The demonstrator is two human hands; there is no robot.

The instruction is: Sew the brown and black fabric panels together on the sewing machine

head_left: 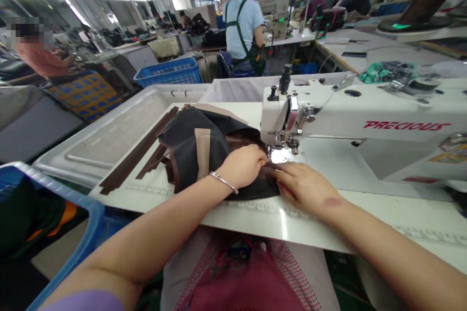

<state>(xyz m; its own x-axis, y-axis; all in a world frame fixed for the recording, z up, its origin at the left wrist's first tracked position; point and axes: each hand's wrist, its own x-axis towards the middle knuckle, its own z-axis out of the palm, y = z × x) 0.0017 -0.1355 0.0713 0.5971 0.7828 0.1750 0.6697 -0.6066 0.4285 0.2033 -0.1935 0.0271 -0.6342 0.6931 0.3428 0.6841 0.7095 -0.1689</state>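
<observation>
A dark fabric piece (215, 126), black with brown parts and a beige strip (203, 151), lies bunched beside the needle area of a white sewing machine (328, 116). My left hand (245, 164), wearing a silver bangle (224, 182), has its fingers curled closed on the fabric just left of the presser foot (270, 149). My right hand (304, 184) grips the same piece's edge in front of the foot, its thumb partly hidden. Both hands are close together. Whether the needle is in the fabric cannot be made out.
Brown strips (140, 148) lie on the left of the white sewing table (292, 226). A blue crate (97, 218) stands at the near left, and a pale plastic bin (109, 129) behind it. Green thread (386, 72) rests atop the machine. Another person (242, 29) sits further back.
</observation>
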